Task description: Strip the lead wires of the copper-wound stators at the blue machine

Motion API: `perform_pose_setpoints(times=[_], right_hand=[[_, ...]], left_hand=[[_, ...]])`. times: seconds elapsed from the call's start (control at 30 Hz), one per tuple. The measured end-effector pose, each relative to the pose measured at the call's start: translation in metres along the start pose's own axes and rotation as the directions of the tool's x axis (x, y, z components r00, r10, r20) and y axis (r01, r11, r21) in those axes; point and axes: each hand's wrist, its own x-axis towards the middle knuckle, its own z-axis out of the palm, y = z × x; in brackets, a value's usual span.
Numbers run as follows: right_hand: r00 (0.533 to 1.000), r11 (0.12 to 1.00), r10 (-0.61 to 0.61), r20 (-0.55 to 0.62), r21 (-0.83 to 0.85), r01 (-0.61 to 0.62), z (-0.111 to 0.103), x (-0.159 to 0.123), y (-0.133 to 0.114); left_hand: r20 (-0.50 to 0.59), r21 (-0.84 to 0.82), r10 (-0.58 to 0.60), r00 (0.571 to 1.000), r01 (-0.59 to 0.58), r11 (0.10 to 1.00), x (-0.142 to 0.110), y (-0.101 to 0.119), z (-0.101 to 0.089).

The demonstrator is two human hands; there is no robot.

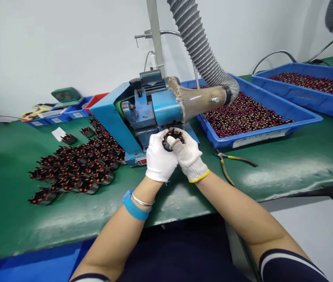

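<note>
1. Ring-shaped part (pixel 179 136), black with copper-coloured bits, is gripped by both hands; it is held just in front of the blue machine (pixel 166 105), above the table's near side. Any contact with the machine cannot be told.
2. Left hand (pixel 161 158), white-gloved: fingers are closed round the part's left side.
3. Right hand (pixel 191 156), white-gloved with yellow cuff edge: part is clasped from the right. Part's face is partly hidden by the thumbs.
4. Left wrist is ringed by a silver bangle (pixel 142 202) and a blue band (pixel 137 211).
5. Machine is topped by a motor; a brownish duct (pixel 201 102) is fixed at its right side and joined to a grey ribbed hose (pixel 198 43).
6. Left of machine: many similar parts (pixel 78 168) are grouped on the green table (pixel 4 168); a white slip (pixel 57 134) is placed near them, small bins (pixel 75 113) are set behind.
7. Right of machine: a blue tray (pixel 304 118) is filled with small dark, pink and gold pieces (pixel 243 115); a second tray (pixel 301 91) is set beside it.
8. Yellow-handled pliers (pixel 241 159) are laid, handles spread, in front of the nearer tray.
</note>
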Motion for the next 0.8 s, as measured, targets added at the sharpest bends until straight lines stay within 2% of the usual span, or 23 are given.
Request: perform_pose_setpoints(times=[0.07,0.17,0.3,0.37,0.43,0.47,0.53,0.63,0.7,0.8], right_hand=[[0.999,0.997,-0.034,0.0,-0.065,0.034,-0.003,-0.005,0.0],[0.979,0.958,-0.153,0.136,-0.222,0.18,-0.01,-0.013,-0.002],[0.863,0.827,-0.341,0.372,-0.318,0.464,-0.02,-0.014,-0.012],[0.828,0.794,-0.357,0.433,-0.326,0.512,-0.023,-0.014,-0.018],[0.823,0.777,-0.344,0.451,-0.355,0.52,-0.023,-0.014,-0.022],[0.832,0.782,-0.33,0.445,-0.365,0.505,-0.023,-0.014,-0.023],[0.876,0.852,-0.262,0.406,-0.33,0.407,-0.022,-0.015,-0.022],[0.933,0.978,-0.038,0.357,-0.179,0.108,-0.021,-0.015,-0.017],[0.939,0.99,0.084,0.334,-0.137,-0.039,-0.021,-0.014,-0.015],[0.933,0.98,0.157,0.323,-0.164,-0.108,-0.021,-0.012,-0.016]], left_hand=[[0.039,-0.087,0.048,0.998,-0.045,0.995,-0.005,-0.007,-0.002],[0.083,-0.24,0.081,0.993,-0.059,0.969,-0.014,-0.017,-0.01],[0.117,-0.302,-0.076,0.99,0.108,0.947,-0.019,-0.017,-0.023],[0.123,-0.306,-0.144,0.982,0.175,0.936,-0.017,-0.012,-0.028],[0.143,-0.321,-0.176,0.974,0.214,0.923,-0.014,-0.008,-0.031],[0.155,-0.338,-0.191,0.969,0.233,0.912,-0.012,-0.006,-0.032],[0.203,-0.392,-0.213,0.956,0.279,0.877,-0.009,-0.005,-0.034],[0.323,-0.482,-0.234,0.917,0.372,0.793,-0.005,-0.008,-0.037],[0.404,-0.52,-0.231,0.885,0.429,0.739,-0.002,-0.011,-0.041],[0.464,-0.551,-0.221,0.858,0.475,0.686,0.001,-0.016,-0.044]])
